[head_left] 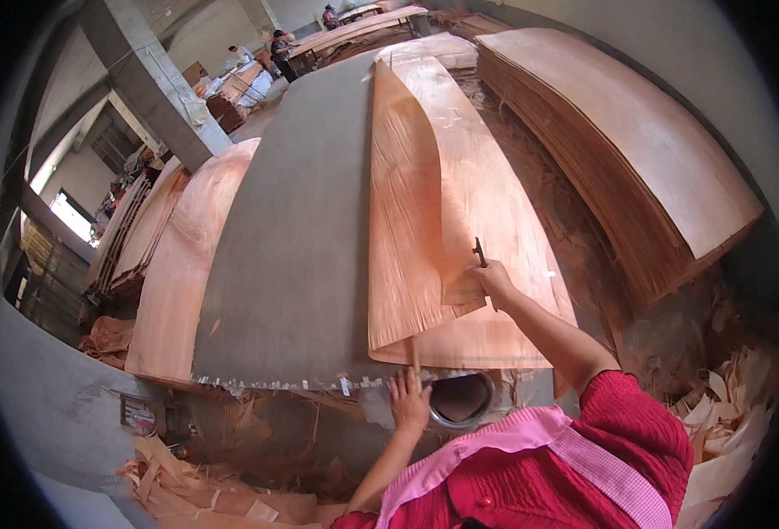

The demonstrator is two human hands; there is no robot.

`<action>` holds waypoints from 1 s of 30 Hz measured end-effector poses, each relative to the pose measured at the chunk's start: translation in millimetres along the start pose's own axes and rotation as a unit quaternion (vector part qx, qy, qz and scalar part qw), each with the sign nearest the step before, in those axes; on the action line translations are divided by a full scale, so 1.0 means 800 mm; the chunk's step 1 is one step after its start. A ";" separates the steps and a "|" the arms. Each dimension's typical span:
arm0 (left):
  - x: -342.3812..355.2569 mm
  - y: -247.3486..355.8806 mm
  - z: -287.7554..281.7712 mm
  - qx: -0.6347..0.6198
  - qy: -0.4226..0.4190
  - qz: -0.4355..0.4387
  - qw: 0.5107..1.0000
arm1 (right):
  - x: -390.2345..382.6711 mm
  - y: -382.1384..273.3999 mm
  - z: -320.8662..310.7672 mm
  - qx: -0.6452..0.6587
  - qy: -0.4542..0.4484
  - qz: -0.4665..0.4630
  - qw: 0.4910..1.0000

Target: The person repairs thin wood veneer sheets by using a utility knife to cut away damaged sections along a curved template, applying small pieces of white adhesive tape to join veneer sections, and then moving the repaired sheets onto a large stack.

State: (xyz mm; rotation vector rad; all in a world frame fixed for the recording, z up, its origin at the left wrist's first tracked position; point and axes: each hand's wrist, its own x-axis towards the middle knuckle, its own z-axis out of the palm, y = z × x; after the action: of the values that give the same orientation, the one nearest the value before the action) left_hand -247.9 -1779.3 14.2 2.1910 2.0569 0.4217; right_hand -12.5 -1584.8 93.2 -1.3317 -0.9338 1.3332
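A large, thin wood veneer sheet (398,229) lies on the long grey worktable (284,212), its left part folded over and curling up. My right hand (493,280) is closed round a slim dark tool (478,253), its exact kind unclear, at the folded sheet's near edge. Whether those fingers also pinch the veneer is hidden. At the table's front edge, my left hand (410,401) has a thin wooden stick (417,354) between thumb and fingers. The stick's far end reaches the near rim of the veneer.
To the right stands a tall stack of veneer sheets (619,132). More veneer (191,256) lies left of the table. A round dark-topped stool (460,398) is before me. Veneer scraps (222,494) litter the floor. A concrete pillar (156,75) and other people (281,55) are farther back.
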 end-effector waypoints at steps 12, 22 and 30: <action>0.036 -0.039 0.012 -0.086 0.008 -0.210 0.974 | -0.051 0.123 -0.040 -0.272 -0.026 0.078 0.959; 0.134 -0.069 -0.096 -0.413 -0.169 -0.310 0.839 | -0.091 0.065 -0.074 -0.441 -0.009 -0.046 0.896; 0.125 -0.033 -0.087 -0.597 -0.024 -0.303 0.742 | -0.105 0.047 0.106 -0.177 -0.185 -0.031 0.966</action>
State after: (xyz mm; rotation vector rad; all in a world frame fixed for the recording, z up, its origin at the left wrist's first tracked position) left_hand -287.5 -1685.6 86.3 0.7195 1.5215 1.1316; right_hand -109.2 -1664.0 84.2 -1.3228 -1.5144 1.4394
